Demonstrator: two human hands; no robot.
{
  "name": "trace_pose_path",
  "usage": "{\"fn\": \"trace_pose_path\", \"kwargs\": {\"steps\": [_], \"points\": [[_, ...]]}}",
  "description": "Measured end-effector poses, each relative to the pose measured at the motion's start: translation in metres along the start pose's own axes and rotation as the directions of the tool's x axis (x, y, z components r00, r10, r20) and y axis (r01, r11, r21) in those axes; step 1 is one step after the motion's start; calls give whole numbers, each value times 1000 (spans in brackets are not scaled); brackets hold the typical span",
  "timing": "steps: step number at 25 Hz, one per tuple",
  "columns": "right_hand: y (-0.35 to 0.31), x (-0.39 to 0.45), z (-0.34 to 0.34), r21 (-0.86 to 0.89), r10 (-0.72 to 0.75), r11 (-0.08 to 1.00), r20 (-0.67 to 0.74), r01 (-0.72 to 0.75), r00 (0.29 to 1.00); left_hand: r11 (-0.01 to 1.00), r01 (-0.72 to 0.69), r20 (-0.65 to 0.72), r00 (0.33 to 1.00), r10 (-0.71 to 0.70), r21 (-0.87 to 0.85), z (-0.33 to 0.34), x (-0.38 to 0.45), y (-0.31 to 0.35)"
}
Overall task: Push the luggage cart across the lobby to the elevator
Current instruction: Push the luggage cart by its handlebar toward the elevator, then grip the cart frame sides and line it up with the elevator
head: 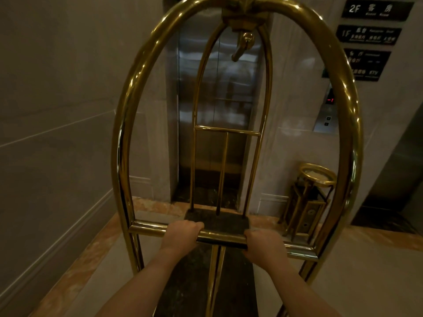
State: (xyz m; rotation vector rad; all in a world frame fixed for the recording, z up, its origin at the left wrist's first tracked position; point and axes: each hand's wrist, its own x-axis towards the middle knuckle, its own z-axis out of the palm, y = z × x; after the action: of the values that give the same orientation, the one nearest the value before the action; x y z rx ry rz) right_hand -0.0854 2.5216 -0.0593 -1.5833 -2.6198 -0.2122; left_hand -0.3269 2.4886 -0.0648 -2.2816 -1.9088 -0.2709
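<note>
A brass luggage cart (123, 138) with tall arched tubes fills the view, and its dark platform (217, 221) carries nothing. My left hand (183, 234) and my right hand (263, 247) each wrap the cart's horizontal push bar (219, 236), a little apart. Straight ahead, seen through the arches, stand the steel elevator doors (229, 88), closed. The front end of the cart sits close to the dark threshold below the doors.
A brass ashtray bin (304, 200) stands on the floor right of the elevator. Above it is the call panel (326, 117) showing a red -1, with dark floor signs (370, 35) higher up. A grey panelled wall (57, 133) runs along the left.
</note>
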Motion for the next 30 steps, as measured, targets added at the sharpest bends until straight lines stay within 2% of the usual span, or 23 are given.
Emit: {"fn": "trace_pose_path", "kwargs": {"steps": [7,18,21,25,27,28,29,30], "points": [[22,52,9,-20,-11,1000,16,11,1000,1000,13,-19,1000,-13,13,16,51,-13],[29,82,14,6,31,1000,14,-31,999,999,22,75,997,-24,33,10,81,-23],[30,87,15,-3,26,1000,12,-26,1000,1000,-16,82,997,16,-1,7,83,-27],[32,88,16,-19,51,999,8,-50,999,982,-19,137,990,45,-187,4,84,-31],[32,87,15,-17,49,999,7,-49,999,927,26,168,985,40,-374,-5,86,-33],[31,87,15,-14,50,999,7,-50,999,887,38,116,993,17,-460,-13,88,-35],[32,86,15,-18,51,999,9,-51,999,864,33,0,999,-39,-503,-23,90,-38],[33,86,16,-22,51,998,10,-51,999,876,13,-180,977,-113,-481,-36,95,-42]]}}
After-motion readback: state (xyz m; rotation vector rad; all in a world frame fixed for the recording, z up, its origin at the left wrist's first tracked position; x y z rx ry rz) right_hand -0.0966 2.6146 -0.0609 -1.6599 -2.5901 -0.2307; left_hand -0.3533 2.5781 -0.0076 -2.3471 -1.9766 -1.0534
